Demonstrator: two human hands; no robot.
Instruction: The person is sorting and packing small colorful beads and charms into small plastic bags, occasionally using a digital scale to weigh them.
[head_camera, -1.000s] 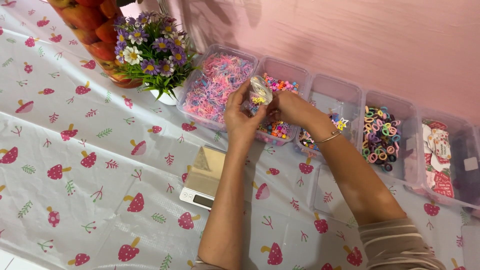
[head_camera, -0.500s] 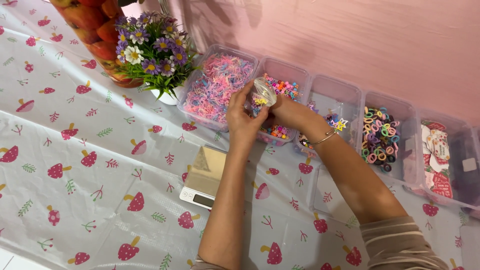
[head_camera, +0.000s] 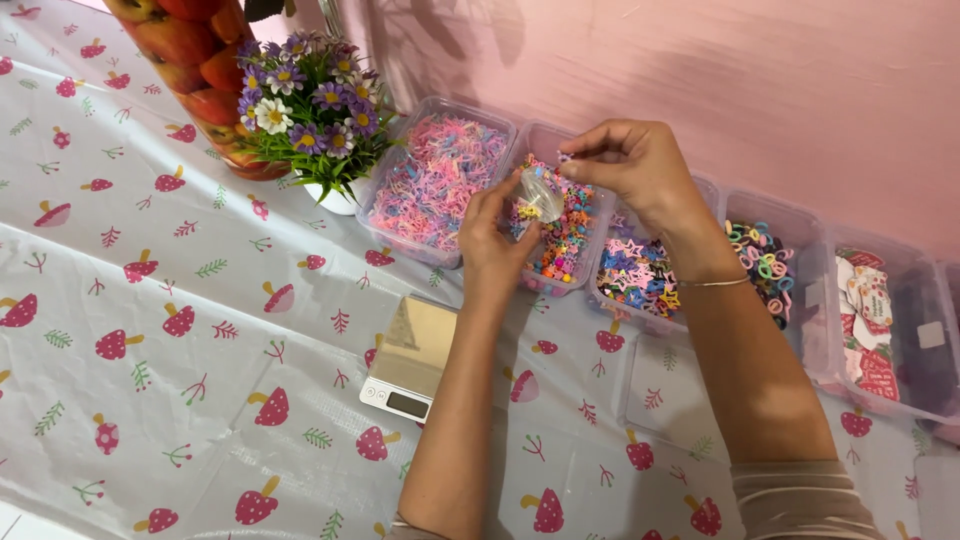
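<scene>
Fingers of the left hand (head_camera: 492, 232) pinch one small clear bag (head_camera: 539, 194) over the bead tub (head_camera: 556, 215), second of five tubs; right hand (head_camera: 630, 160) pinches something tiny above it

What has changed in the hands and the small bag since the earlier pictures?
The right hand let go of the small clear bag and rose above the bead tray, its fingertips pinched as if on something tiny. With it lifted, the tray of star shapes shows fully. The left hand still holds the bag, now a little lower. The trays, the flower pot and the scale stayed put.
</scene>
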